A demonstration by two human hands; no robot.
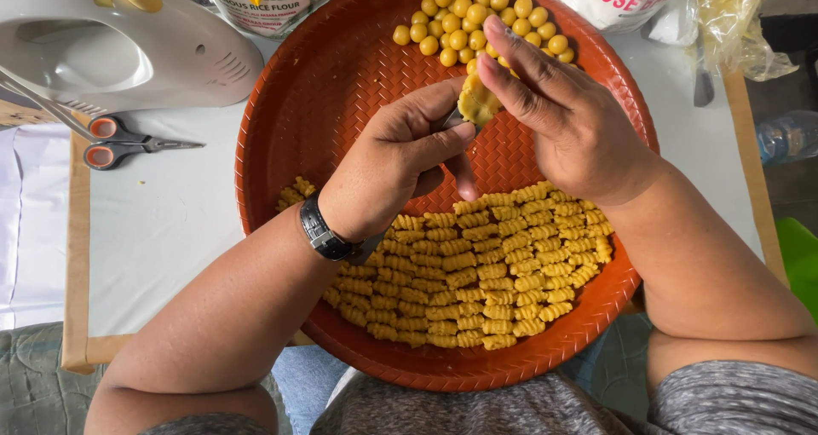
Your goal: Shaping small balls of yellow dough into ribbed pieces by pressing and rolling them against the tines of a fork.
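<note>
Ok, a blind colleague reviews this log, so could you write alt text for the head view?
Two bare hands, left hand and right hand, press a flattened yellow dough piece over a round, woven-patterned red-brown plastic tray. Small yellow dough balls sit at its far side; ridged yellow dough curls fill the near side.

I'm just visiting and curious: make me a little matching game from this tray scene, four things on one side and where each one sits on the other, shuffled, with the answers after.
Things:
1. dough balls
2. ridged rolled pieces
3. scissors
4. flattened dough piece

Places:
A. on the table left of the round tray
B. in rows at the tray's near side
C. between the left hand and the right hand
D. heaped at the tray's far side

Pairs: 1-D, 2-B, 3-A, 4-C
</note>
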